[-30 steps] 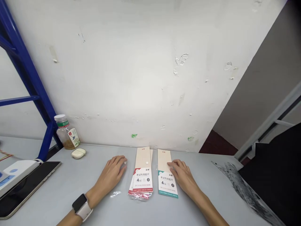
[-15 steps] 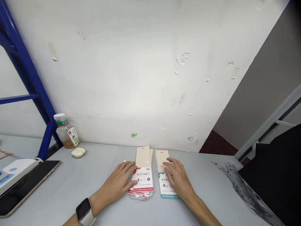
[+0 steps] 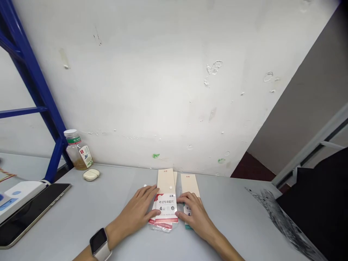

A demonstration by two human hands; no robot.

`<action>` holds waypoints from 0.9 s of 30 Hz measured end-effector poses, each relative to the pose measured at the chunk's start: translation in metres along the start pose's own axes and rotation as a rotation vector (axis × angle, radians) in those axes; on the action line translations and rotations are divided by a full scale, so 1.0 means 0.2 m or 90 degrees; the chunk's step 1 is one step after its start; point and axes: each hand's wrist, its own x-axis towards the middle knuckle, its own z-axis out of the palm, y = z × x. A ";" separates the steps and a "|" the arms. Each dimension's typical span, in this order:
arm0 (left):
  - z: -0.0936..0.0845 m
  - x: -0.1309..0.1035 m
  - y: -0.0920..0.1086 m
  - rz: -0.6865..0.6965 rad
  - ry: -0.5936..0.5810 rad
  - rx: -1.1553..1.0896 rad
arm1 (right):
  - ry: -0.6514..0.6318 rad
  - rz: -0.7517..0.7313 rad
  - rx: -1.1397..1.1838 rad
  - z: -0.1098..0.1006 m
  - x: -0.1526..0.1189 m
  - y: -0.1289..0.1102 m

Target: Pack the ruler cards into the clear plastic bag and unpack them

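A small stack of ruler-set packets [image 3: 166, 181] with red-and-white labels lies on the grey desk, in clear plastic sleeves. My left hand [image 3: 138, 206] rests flat along its left side, fingers stretched and thumb apart, the tips touching the left edge. At the opposite edge are the fingertips and thumb of my right hand [image 3: 195, 215], spread apart. Beneath that hand lies a green-labelled ruler-set packet [image 3: 189, 185], its lower part mostly covered. On my left wrist is a watch [image 3: 99, 242].
A clear bottle [image 3: 78, 154] with a white cap and a cream oval case [image 3: 91, 174] stand at the back left. Nearer are a phone [image 3: 32, 214] and a white power strip [image 3: 20, 197]. The wall [image 3: 168, 90] borders the desk's back; dark cloth [image 3: 312, 203] lies right.
My right hand has moved left from the green-labelled packet to the right edge of the red-labelled stack. The left hand stays by the stack's left side.
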 end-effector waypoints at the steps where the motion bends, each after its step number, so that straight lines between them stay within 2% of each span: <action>1: 0.00 0.00 0.00 -0.008 0.003 -0.011 | 0.002 0.007 0.020 0.00 0.00 0.00; 6: 0.00 0.00 0.01 -0.057 0.001 -0.058 | 0.016 0.040 0.095 -0.01 0.01 0.02; 9: 0.00 0.00 0.02 -0.042 0.016 -0.120 | 0.017 0.049 0.107 -0.01 0.02 0.03; 11: -0.01 0.01 0.03 -0.046 0.033 -0.195 | 0.023 0.046 0.119 -0.02 0.02 0.02; 14: -0.02 0.04 0.07 -0.109 0.051 -0.371 | 0.033 0.038 0.169 -0.02 0.02 0.01; 17: -0.03 0.06 0.10 -0.145 0.018 -0.557 | 0.032 0.048 0.217 -0.03 0.01 0.00; 19: -0.03 0.07 0.11 -0.160 -0.009 -0.629 | 0.028 0.061 0.242 -0.04 0.01 -0.01; 27: -0.01 0.05 0.09 -0.182 -0.097 -0.748 | 0.029 0.094 0.293 -0.04 0.01 -0.03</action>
